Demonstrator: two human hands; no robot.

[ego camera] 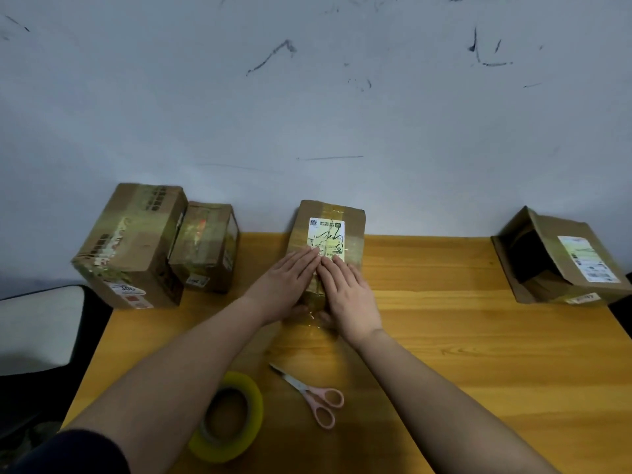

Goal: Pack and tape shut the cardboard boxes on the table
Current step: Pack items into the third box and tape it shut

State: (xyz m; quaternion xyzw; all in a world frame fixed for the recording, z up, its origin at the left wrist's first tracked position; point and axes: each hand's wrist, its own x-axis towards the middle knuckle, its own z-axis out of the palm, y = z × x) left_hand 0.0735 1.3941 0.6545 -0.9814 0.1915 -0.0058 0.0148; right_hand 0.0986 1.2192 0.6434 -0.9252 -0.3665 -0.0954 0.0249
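Both hands lie flat on the middle cardboard box (327,241), which sits at the far edge of the wooden counter (478,354) against the pale, scuffed wall (307,97). The left hand (285,285) and the right hand (345,292) are side by side, fingers straight and close together, pressing down on the top of the box; their fingertips meet at the near edge of a white shipping label (326,236) stuck on the lid. Glossy clear tape (314,302) runs along the middle of the lid under the palms and over the near face of the box, with a loose shiny patch of it reaching the counter between the wrists.

At the far left of the counter stand 2 more boxes, touching each other: a large taped box (130,248) with worn printing and a red-and-white sticker on its near face, and a smaller taped box (205,248) just to its right. At the far right, well apart from the others, an open box (561,265) lies tilted with its flaps spread and a dark inside showing; a white label sits on its upper face.

Near the person, a roll of yellowish tape (227,419) lies flat on the counter beside the left forearm. Just right of it, pink-handled scissors (307,393) lie with blades together, tips pointing far-left. A dark sleeve (68,449) shows at the lower left corner, and a white-topped chair (37,330) stands beyond the left edge of the counter.
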